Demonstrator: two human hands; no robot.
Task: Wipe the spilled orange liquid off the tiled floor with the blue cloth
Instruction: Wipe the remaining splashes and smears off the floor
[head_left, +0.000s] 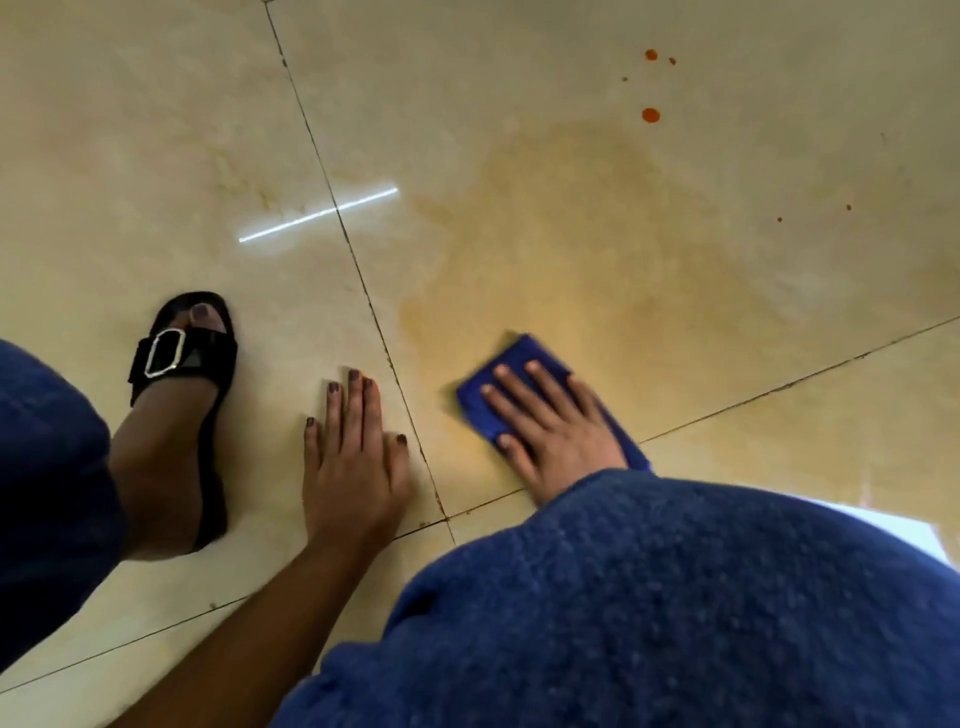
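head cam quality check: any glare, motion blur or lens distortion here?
Head view: a bright streak of glare lies across the tiled floor left of the orange smear; the blue cloth and right hand are slightly motion-blurred, the left hand sharper; the straight grout lines splay apart, typical of a wide-angle lens.

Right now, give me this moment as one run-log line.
right hand flat on blue cloth | left hand braced on floor | orange smear, droplets remain

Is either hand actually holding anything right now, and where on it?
Neither grips anything. The right hand presses flat on the blue cloth; the left hand rests on the floor.
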